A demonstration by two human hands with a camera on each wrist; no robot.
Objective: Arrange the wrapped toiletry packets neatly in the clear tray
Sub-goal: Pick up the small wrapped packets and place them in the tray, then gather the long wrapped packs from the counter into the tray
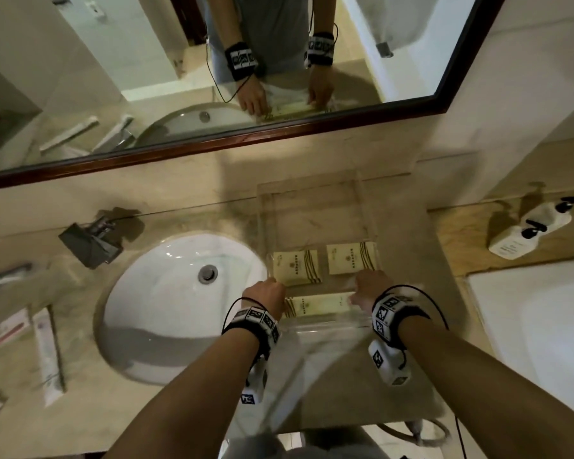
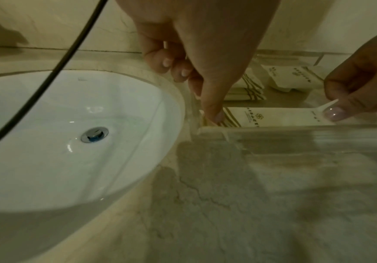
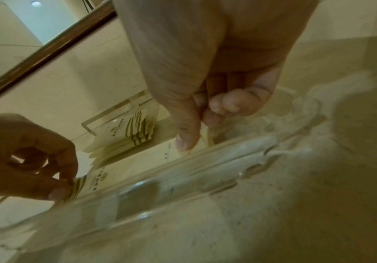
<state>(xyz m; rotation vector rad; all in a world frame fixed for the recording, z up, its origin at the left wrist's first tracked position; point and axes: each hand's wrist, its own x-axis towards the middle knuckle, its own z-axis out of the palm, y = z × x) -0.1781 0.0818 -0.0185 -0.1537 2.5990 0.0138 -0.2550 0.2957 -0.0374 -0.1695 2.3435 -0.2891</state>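
The clear tray [image 1: 315, 223] sits on the marble counter to the right of the sink. Two cream square packets with brown stripes, the left packet [image 1: 297, 268] and the right packet [image 1: 352, 259], lie side by side in its middle. A long cream packet [image 1: 318, 303] lies along the tray's near wall [image 2: 318, 129]. My left hand [image 1: 265, 293] pinches its striped end, thumb tip down on the stripes [image 2: 217, 115]. My right hand [image 1: 368, 288] pinches the plain end between thumb and finger [image 3: 194, 135]. The long packet [image 3: 133, 165] spans the gap between both hands.
The white sink [image 1: 179, 303] lies directly left of the tray. Toothpaste tubes [image 1: 48, 356] and a black device [image 1: 90, 246] lie on the counter's left. White pump bottles [image 1: 527, 233] stand at the far right. The mirror [image 1: 212, 77] rises behind the tray.
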